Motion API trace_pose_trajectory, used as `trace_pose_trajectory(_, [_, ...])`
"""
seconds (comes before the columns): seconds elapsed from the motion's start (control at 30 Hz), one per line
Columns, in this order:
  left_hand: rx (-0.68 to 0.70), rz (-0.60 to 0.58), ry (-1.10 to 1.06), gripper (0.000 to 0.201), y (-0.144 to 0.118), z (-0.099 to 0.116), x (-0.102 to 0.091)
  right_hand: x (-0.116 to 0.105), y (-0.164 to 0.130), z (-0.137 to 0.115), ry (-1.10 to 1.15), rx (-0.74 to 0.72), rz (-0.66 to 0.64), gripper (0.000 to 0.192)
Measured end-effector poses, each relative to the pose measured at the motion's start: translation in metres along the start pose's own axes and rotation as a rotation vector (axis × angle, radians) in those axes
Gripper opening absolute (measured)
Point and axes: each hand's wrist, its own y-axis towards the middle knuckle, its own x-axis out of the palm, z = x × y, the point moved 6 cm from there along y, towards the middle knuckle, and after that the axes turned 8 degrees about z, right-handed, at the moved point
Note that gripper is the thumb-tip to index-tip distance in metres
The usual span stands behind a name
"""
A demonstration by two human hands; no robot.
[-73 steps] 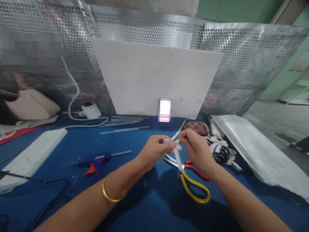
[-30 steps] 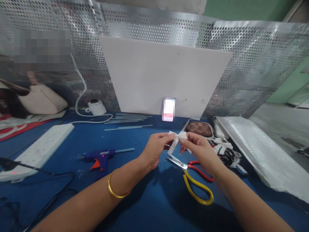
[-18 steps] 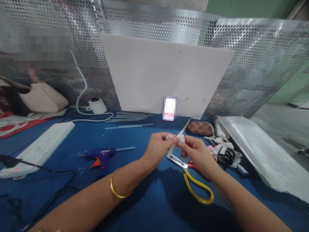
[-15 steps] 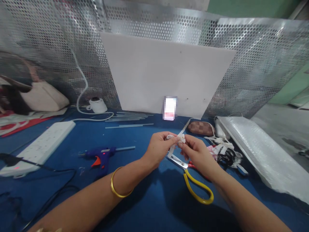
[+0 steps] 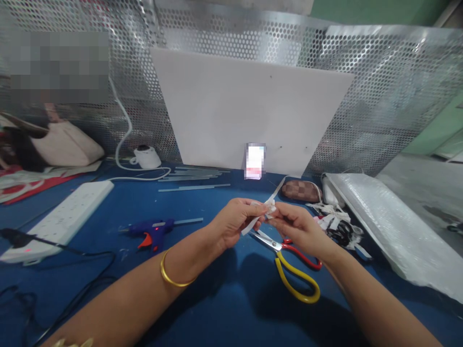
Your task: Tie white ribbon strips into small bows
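Note:
Both hands meet above the blue table (image 5: 224, 308) and pinch a small white ribbon bow (image 5: 266, 208). My left hand (image 5: 235, 221), with a gold bangle on the wrist, grips the bow's left side, and a ribbon tail hangs down below it. My right hand (image 5: 298, 226) holds the bow's right side by the fingertips. More white ribbon runs from the bow back toward the white board. Just under the hands lie scissors (image 5: 292, 262) with one yellow and one red handle, blades pointing left.
A blue glue gun (image 5: 148, 230) with a glue stick lies to the left, beyond it a white power strip (image 5: 58, 219) and black cables. Finished bows (image 5: 334, 224), a checkered pouch (image 5: 302, 190) and a bubble-wrapped package (image 5: 390, 231) sit on the right. A white board (image 5: 253, 111) leans on perforated metal.
The hands have kept working the bow between the fingertips, lifting it, then lowering it. The ribbon tail now slants down to the left. Nothing else on the table has moved.

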Motion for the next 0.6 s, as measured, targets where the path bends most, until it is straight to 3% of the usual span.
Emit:
trace_pose_trajectory(0.27, [-0.218,0.014,-0.134,0.008,0.004,-0.015,-0.001,-0.004,0.002,0.008,0.093,0.056,-0.036,0.019])
trace_pose_trajectory(0.43, [0.002,-0.064,-0.052,0.028,0.001,0.005,0.002,-0.007,0.007,0.015,0.153,0.12,0.124,0.021])
trace_pose_trajectory(0.6, [0.163,-0.04,0.09,0.046,-0.002,0.019,-0.002,-0.013,0.008,0.017,0.176,0.147,0.264,0.023])
